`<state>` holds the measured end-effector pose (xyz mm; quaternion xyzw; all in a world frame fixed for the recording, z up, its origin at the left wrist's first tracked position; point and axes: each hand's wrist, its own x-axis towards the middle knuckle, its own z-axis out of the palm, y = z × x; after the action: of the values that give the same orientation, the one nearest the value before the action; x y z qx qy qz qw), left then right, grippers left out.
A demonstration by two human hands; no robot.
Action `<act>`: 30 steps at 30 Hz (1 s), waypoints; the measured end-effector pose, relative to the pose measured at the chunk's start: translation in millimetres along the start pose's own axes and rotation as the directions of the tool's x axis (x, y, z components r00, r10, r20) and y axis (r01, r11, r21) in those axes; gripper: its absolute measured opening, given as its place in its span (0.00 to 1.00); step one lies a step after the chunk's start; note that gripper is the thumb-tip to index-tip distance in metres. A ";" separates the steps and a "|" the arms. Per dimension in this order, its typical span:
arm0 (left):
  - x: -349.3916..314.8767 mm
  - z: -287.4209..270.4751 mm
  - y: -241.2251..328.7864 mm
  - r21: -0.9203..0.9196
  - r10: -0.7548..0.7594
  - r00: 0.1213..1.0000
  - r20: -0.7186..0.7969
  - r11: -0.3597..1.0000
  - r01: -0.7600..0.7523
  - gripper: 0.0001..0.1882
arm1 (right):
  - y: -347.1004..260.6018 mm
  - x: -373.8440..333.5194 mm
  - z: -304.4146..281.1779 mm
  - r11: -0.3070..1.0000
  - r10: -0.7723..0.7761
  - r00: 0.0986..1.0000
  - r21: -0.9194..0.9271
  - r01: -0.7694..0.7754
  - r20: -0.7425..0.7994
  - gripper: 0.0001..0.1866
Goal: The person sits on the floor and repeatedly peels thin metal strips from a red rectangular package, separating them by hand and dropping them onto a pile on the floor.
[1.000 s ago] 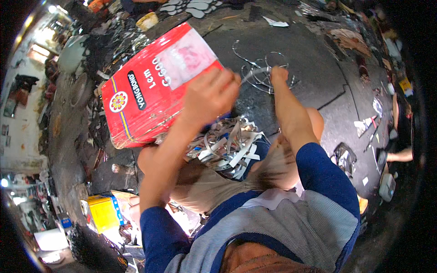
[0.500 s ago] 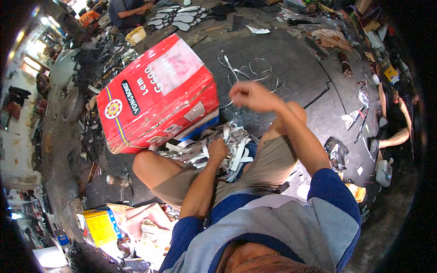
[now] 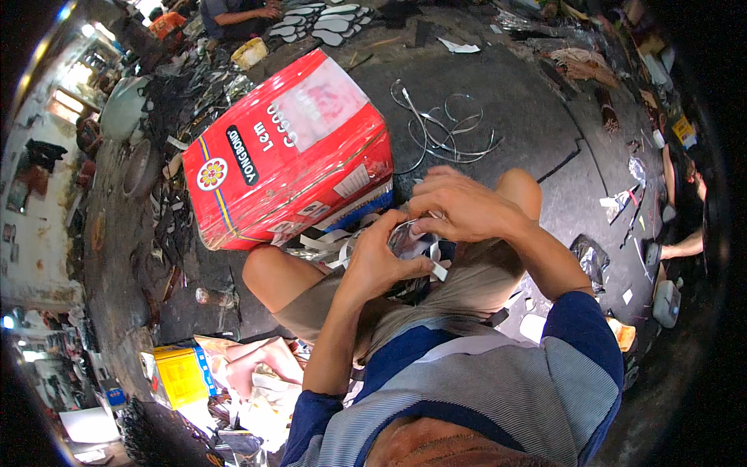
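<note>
My left hand (image 3: 380,261) is curled in a C shape around a bunch of thin white strips (image 3: 410,240) above my lap. A strip end sticks out by its thumb. Just beyond and to the right, my right hand (image 3: 461,208) is bent over the same bunch, thumb and fingertips closed at its upper edge. Exactly what the right fingertips pinch is partly hidden. More strips lie between my legs, mostly covered by my hands. Close in front of my left knee stands a large red box (image 3: 292,156), tilted across the view.
Thin looped white strips (image 3: 443,128) lie on the dark floor mat beyond my hands. At lower left are a yellow box (image 3: 180,376) and pale sheet scraps (image 3: 261,373). Sole-shaped pieces (image 3: 331,27) lie far ahead near another person (image 3: 233,15). A black plastic bag (image 3: 590,261) is at right.
My right hand has come down and back from beside the red box to my left hand. The left hand has lifted the bunch of white strips from my lap and turned.
</note>
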<state>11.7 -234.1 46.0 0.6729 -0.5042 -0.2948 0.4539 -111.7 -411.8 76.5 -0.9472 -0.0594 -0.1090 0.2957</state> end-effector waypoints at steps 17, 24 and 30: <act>-27.5 -23.1 8.2 -0.584 -0.010 0.998 -0.067 0.811 -0.031 0.15 | -52.4 16.2 -48.8 0.995 0.012 0.994 0.097 -0.023 0.113 0.23; -34.1 -70.4 71.7 -0.180 0.175 0.962 -0.211 0.960 -0.214 0.18 | -41.6 47.9 -26.5 0.531 0.091 0.912 0.755 -0.383 0.399 0.15; -60.0 -204.7 59.2 0.225 -0.001 0.940 -0.341 0.971 0.083 0.16 | -2.0 97.1 -59.8 0.814 0.168 0.944 0.500 -0.295 0.285 0.14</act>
<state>143.2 -117.8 180.9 0.7735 -0.4355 -0.1225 0.4439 -28.3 -439.7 148.9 -0.8328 -0.0045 0.0581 0.5504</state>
